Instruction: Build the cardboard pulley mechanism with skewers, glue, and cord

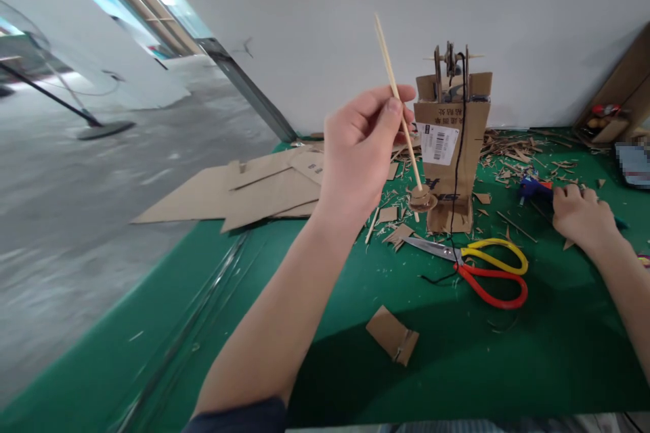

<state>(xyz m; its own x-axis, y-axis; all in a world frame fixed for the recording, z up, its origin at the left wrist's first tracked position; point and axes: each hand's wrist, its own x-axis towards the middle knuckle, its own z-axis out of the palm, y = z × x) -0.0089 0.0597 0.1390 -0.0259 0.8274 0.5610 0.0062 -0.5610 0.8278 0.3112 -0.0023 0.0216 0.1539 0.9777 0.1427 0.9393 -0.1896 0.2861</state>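
Left hand (358, 159): mine, raised above the table, thumb and forefinger pinched shut on the bamboo skewer (391, 78) at about the middle of its length.
Skewer, long axis: steep, nearly upright. The free upper tip leans up and to the left, and the lower end runs down and to the right, away from my palm.
Cardboard disc (421, 198): threaded on the skewer near its lower end, below and right of my grip. It appears in front of the foot of the cardboard tower (451, 162), but I cannot tell if they touch.
Right hand (581, 216): mine, palm down on the green mat (558, 352), well apart from the skewer. Its fingertips are at the blue glue gun (533, 187), and I cannot tell whether they have closed on it.
Glue gun, position: lying on the mat, right of the tower, with its body toward the tower. My right hand is much the nearer to it.
Scissors (482, 267): yellow and red handles, flat on the mat between my two hands, blades pointing left.
Tower details: barcode label (439, 143); black string (460, 149) hanging down its front.
Surroundings: cardboard sheets (244, 193) at the left; a folded cardboard scrap (392, 335) nearest to me.
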